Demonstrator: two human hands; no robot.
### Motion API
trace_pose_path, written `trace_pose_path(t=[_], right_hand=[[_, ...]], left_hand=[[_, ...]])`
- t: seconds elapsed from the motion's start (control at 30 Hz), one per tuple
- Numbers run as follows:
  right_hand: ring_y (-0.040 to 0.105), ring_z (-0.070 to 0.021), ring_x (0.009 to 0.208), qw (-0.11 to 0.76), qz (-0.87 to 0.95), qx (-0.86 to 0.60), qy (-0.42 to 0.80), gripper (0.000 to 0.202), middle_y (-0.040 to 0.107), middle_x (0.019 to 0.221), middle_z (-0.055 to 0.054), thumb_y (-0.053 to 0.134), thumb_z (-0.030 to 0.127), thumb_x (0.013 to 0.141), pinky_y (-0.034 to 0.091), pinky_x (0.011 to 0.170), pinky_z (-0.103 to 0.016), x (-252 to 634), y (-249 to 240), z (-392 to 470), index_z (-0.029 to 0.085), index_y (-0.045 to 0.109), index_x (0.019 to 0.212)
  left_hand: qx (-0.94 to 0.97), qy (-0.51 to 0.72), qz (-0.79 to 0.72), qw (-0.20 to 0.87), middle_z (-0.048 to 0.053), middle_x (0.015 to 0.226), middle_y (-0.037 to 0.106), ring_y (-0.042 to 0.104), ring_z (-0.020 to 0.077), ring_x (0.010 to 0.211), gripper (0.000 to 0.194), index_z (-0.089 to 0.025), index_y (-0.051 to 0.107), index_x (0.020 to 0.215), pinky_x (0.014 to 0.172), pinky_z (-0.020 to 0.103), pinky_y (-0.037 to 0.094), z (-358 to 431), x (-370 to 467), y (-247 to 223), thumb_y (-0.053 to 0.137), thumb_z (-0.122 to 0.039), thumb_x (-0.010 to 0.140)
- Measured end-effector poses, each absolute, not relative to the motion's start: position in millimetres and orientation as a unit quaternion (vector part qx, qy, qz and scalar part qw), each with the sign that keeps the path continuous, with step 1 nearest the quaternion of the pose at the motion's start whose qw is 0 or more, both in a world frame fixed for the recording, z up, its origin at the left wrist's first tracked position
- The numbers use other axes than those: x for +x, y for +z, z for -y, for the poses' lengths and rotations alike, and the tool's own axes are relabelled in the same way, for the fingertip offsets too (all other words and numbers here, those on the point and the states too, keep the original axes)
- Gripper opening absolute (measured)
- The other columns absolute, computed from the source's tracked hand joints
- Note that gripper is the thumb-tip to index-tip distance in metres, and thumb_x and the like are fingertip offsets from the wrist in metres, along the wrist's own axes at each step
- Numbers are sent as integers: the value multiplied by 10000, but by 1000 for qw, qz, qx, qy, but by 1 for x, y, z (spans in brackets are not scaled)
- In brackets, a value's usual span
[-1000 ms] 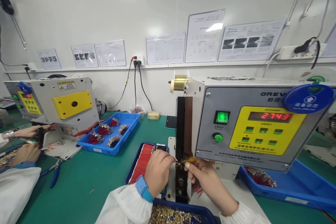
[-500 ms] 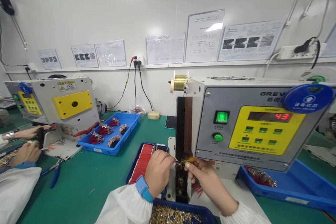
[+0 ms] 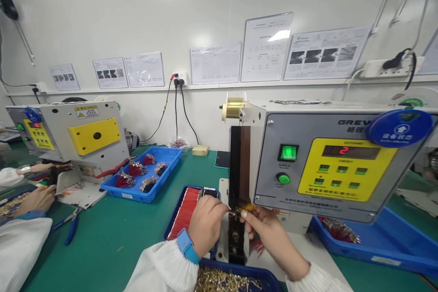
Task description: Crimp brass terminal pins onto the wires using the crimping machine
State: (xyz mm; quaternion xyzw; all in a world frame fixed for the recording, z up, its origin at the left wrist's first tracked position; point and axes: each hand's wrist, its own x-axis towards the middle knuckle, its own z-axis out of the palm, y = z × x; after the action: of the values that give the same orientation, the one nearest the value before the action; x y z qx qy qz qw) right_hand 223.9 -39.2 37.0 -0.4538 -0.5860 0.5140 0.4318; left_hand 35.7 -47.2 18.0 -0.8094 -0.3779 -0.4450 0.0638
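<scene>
at the black column (image 3: 234, 159), the left hand (image 3: 207, 219) still pinches a thin red wire (image 3: 230, 211); the right hand's (image 3: 262, 226) hold is unclear; fewer digits light the counter display (image 3: 351, 152), the step apparently unchanged.

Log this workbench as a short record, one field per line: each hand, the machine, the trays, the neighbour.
Left hand: fingers pinched on what looks like a thin red wire, in front of the black post
Right hand: thumb beside that wire; anything gripped is too small to tell
Machine: green switch lit, display showing a red 2
Near tray: gold-coloured metal pieces
Tray beside left hand: red strips
Neighbour: co-worker's hands at another machine
</scene>
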Motion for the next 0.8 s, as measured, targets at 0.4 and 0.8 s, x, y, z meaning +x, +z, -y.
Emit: trace_pose_path(t=[0.4, 0.8], right_hand=[[454, -111, 399, 468, 563, -469, 494, 400, 508, 482, 53, 626, 588, 732, 367, 447, -251, 220, 16, 36, 197, 565, 677], [446, -117, 378, 487, 550, -480, 480, 433, 497, 470, 55, 624, 630, 721, 352, 406, -247, 217, 14, 38, 206, 551, 672]], left_hand=[[-791, -467, 385, 86, 54, 858, 588, 500, 177, 821, 241, -181, 622, 961, 715, 304, 427, 50, 36, 22, 427, -46, 917], [-787, -466, 395, 82, 61, 867, 595, 514, 179, 825, 221, -181, 619, 929, 713, 301, 440, 49, 35, 21, 418, -89, 937]])
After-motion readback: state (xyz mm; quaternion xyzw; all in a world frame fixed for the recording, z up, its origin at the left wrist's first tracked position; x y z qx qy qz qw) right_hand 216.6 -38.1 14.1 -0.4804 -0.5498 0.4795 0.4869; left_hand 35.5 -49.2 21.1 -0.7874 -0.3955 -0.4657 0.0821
